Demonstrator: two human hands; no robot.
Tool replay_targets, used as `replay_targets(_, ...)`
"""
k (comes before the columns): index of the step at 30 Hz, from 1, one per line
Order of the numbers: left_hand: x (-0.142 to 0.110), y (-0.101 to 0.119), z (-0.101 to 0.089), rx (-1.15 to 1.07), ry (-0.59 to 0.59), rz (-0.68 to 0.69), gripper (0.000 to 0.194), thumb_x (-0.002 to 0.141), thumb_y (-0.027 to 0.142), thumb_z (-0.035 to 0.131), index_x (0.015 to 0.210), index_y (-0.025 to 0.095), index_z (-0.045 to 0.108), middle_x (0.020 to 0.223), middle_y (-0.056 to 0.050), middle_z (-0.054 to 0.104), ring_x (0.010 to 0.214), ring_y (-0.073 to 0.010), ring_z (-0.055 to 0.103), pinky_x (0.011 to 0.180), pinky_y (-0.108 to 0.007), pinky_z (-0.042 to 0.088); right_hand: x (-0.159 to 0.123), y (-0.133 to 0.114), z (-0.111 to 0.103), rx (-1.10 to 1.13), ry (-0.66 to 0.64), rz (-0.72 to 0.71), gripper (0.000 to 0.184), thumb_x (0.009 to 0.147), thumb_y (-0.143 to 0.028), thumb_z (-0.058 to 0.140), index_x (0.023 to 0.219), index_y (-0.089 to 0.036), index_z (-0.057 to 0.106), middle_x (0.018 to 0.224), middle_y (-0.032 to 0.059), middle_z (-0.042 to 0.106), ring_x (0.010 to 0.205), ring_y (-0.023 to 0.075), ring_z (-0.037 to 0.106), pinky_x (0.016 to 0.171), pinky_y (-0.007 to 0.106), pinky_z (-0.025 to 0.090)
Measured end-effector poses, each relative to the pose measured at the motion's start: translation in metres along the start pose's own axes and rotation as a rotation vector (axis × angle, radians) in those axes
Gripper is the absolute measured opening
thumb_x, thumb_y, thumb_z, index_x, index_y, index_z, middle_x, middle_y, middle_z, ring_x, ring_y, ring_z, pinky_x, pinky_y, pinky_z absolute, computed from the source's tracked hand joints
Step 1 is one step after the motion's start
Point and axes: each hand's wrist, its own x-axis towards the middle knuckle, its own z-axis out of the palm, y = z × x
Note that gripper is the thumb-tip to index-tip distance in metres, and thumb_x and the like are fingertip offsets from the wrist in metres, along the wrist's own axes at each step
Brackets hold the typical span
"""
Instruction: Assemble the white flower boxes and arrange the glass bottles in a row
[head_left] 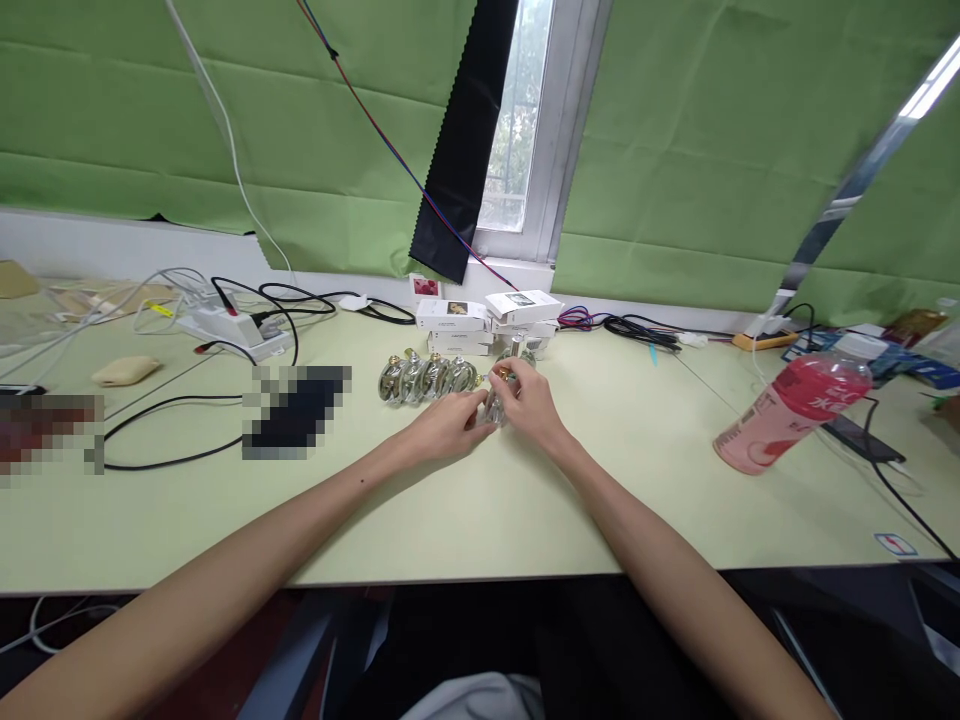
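Both my hands meet over the pale green table [480,500], closed around a small clear glass bottle with a gold cap [496,398]. My left hand [448,422] grips its lower part from the left. My right hand [529,398] holds the top near the cap. Just to the left stands a row of several similar glass bottles [426,378]. Behind them lie stacked small white boxes [487,318].
A pink drink bottle [793,412] leans at the right. A power strip [234,328] with black and white cables sits at the back left, beside a beige case [126,370]. Cables [637,328] run along the window sill. Blurred patches cover items at the left.
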Motion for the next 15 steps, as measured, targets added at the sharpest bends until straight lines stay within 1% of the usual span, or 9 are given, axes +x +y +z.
replay_targets(10,0.0001,-0.0007,0.0016,-0.004,0.007,-0.025,0.018,0.090,0.039,0.055,0.089,0.021,0.050,0.075,-0.002,0.066,0.062,-0.0191,0.058,0.056,-0.029,0.032,0.0003,0.0043,0.0014,-0.014,0.000,-0.014,0.014,0.092,-0.033,0.051,0.093,-0.022,0.060,0.094,0.0042,0.065,0.081,0.0193,0.060,0.073,0.031,0.046)
replay_targets(15,-0.0001,-0.0016,0.0021,0.001,0.014,-0.013,0.020,0.090,0.040,0.056,0.086,0.022,0.047,0.073,-0.001,0.064,0.063,-0.0196,0.058,0.055,-0.029,0.032,0.0005,0.0035,0.0010,0.022,0.003,-0.006,0.023,0.097,-0.035,0.041,0.091,-0.022,0.059,0.092,0.0046,0.066,0.086,0.0200,0.061,0.077,0.031,0.047)
